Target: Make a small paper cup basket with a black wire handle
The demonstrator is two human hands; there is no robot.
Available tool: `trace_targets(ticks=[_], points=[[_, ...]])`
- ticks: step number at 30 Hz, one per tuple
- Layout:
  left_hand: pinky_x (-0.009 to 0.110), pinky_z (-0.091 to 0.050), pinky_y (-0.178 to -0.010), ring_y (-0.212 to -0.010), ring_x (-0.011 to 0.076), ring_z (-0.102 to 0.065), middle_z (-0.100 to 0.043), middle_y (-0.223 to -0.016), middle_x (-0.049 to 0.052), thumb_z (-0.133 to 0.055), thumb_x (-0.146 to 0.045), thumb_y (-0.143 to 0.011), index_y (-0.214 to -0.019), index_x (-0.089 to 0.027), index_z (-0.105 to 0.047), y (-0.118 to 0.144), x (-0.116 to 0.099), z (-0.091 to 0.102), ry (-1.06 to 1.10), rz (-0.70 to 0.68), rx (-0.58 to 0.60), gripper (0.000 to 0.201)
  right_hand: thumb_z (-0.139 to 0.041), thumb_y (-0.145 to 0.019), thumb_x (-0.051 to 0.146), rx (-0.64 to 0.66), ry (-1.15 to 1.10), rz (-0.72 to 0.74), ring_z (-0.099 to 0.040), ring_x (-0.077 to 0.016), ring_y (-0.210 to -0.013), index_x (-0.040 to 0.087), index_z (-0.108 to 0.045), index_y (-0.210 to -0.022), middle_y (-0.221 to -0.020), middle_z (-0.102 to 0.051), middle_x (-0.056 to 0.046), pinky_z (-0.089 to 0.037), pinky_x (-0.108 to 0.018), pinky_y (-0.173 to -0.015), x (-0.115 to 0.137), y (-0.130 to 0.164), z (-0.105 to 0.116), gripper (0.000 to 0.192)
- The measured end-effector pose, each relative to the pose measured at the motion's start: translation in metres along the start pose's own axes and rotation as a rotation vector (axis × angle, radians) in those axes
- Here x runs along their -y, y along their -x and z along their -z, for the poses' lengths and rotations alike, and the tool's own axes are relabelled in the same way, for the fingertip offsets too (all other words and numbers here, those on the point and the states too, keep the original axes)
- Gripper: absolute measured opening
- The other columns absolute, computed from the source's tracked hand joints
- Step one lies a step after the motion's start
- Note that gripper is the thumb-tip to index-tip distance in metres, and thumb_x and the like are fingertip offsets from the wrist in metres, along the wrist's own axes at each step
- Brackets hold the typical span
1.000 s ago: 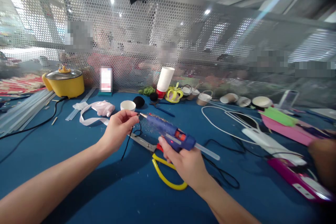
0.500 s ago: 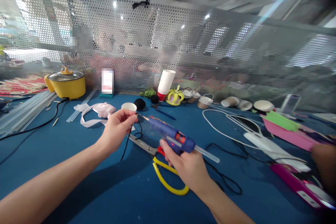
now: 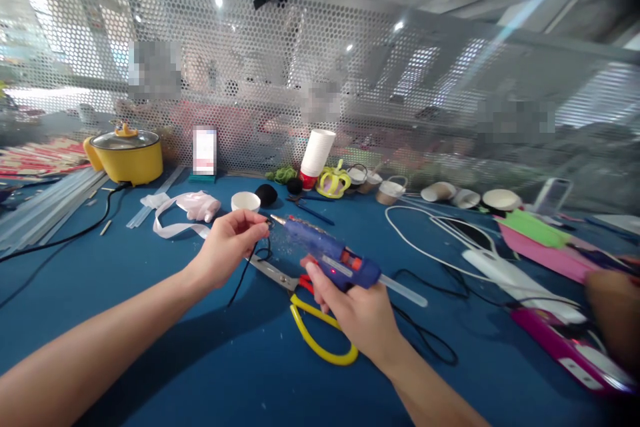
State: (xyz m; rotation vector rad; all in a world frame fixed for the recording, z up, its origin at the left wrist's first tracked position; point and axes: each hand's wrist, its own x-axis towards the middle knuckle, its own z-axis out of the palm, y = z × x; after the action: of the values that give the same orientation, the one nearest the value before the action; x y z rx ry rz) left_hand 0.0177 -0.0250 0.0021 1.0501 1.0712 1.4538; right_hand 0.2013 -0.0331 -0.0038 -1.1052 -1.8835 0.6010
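My right hand (image 3: 357, 310) is wrapped round a blue hot glue gun (image 3: 320, 247), with a clear glue stick (image 3: 404, 290) poking out of its back. The gun's nozzle points left, close to the fingertips of my left hand (image 3: 233, 240). Those fingers pinch a black cord (image 3: 243, 282), whose tail hangs toward the table; a small dark end shows at the fingertips. Under the gun lie scissors (image 3: 320, 347) with yellow-covered handles. Just beyond my left hand stand a white paper cup (image 3: 245, 201) and a black ball of yarn (image 3: 266, 195).
A yellow electric pot (image 3: 127, 157) and glue sticks (image 3: 55, 203) are at left, near a pale pink ribbon (image 3: 197, 205). Stacked paper cups (image 3: 319, 152) and small baskets (image 3: 391, 191) line the back. At right are a white power strip (image 3: 520, 287), a pink tray (image 3: 545, 250) and another person's blurred hand (image 3: 613, 307).
The glue gun has drawn slightly right, leaving a small gap between its nozzle and my left fingertips. My left hand has shifted a little to the right with the cord.
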Motion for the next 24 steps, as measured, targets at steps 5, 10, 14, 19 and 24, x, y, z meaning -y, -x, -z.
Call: trace_targets(ticks=[5,10,14,19,24], points=[[0.018,-0.032,-0.043,-0.048,0.0058,-0.042,-0.055,-0.060,-0.001,-0.062,-0.024,-0.068,-0.071,-0.014,-0.057,0.001,-0.005,0.003,-0.178,-0.156,-0.025,0.011,-0.057,-0.074,0.041,0.106,-0.169,-0.198,-0.050,-0.0104,-0.038,0.014,-0.059,-0.072,-0.043,-0.051,0.003,-0.044,-0.022,-0.040,-0.004,-0.014,0.008,0.027],[0.023,-0.038,-0.055,-0.058,0.0111,-0.049,-0.059,-0.066,0.002,-0.057,-0.018,-0.071,-0.072,-0.017,-0.060,0.006,-0.012,0.008,-0.535,-0.445,-0.043,0.004,-0.069,-0.061,0.037,0.007,-0.339,-0.339,-0.056,-0.0112,-0.053,0.012,-0.058,-0.078,-0.065,-0.063,-0.004,-0.045,-0.022,-0.049,-0.029,-0.041,0.019,0.032],[0.025,-0.038,-0.060,-0.064,0.0136,-0.051,-0.060,-0.069,0.003,-0.053,-0.015,-0.073,-0.072,-0.019,-0.063,0.008,-0.015,0.011,-0.778,-0.664,-0.036,0.011,-0.061,-0.069,0.038,-0.005,-0.281,-0.438,-0.056,-0.0095,-0.054,0.011,-0.060,-0.072,-0.074,-0.065,-0.008,-0.043,-0.019,-0.047,-0.054,-0.061,0.020,0.027],[0.023,-0.039,-0.056,-0.060,0.0124,-0.052,-0.060,-0.069,0.003,-0.052,-0.016,-0.073,-0.073,-0.018,-0.062,0.009,-0.018,0.012,-0.801,-0.612,-0.007,0.010,-0.044,-0.082,0.038,0.086,0.114,-0.548,-0.054,-0.0096,-0.045,0.011,-0.056,-0.071,-0.063,-0.062,-0.009,-0.041,-0.020,-0.044,-0.081,-0.076,0.013,0.032],[0.021,-0.041,-0.046,-0.047,0.0091,-0.050,-0.056,-0.056,-0.001,-0.055,-0.021,-0.072,-0.074,-0.015,-0.056,0.011,-0.027,0.011,-0.541,-0.282,0.089,0.006,-0.049,-0.078,0.043,0.105,0.428,-0.537,-0.061,-0.0186,-0.056,0.012,-0.058,-0.063,-0.058,-0.061,-0.011,-0.042,-0.025,-0.052,-0.101,-0.088,0.005,0.036]])
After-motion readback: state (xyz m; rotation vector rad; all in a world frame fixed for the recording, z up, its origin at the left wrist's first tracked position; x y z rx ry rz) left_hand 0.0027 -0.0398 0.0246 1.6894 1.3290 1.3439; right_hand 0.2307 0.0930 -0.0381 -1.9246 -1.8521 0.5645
